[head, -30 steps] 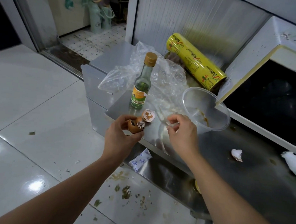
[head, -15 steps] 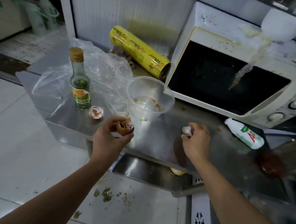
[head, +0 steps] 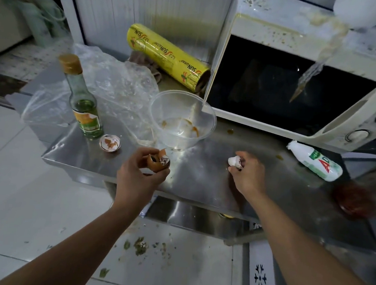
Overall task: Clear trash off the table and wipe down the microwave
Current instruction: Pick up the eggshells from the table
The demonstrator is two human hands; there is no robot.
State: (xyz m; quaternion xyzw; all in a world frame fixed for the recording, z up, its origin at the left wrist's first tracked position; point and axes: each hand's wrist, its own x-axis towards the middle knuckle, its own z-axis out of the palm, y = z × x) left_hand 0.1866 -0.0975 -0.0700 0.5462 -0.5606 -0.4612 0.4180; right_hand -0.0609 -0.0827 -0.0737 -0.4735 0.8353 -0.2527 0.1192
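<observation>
The table (head: pixel 202 183) is brushed steel, smeared and glinting, with a sharp folded front edge; on it lies the trash. The left hand (head: pixel 135 176) curls its fingers round a brown eggshell (head: pixel 158 161), jagged at the broken rim and white inside, held just above the table's front part; the right hand (head: pixel 248 174) pinches a white shell piece (head: pixel 234 161), thin and curved, low over the steel to the right. A third shell half (head: pixel 109 143) sits open side up on the table, brown flecks inside, just beside a glass bottle (head: pixel 83 104) with a narrow neck, a tan cap and a torn yellow-green label; behind the bottle lies a crumpled clear plastic bag (head: pixel 119 88), wrinkled and cloudy. A round clear plastic bowl (head: pixel 182 119), smeared orange at the bottom, stands near the microwave's corner. The microwave (head: pixel 268 34) is off-white and boxy, its top and front spattered with yellowish stains, its door dark and glossy; a yellow roll of wrap (head: pixel 166 56) leans beside it. A small white plastic bottle (head: pixel 314 164) lies on its side below the round knobs (head: pixel 357 135).
</observation>
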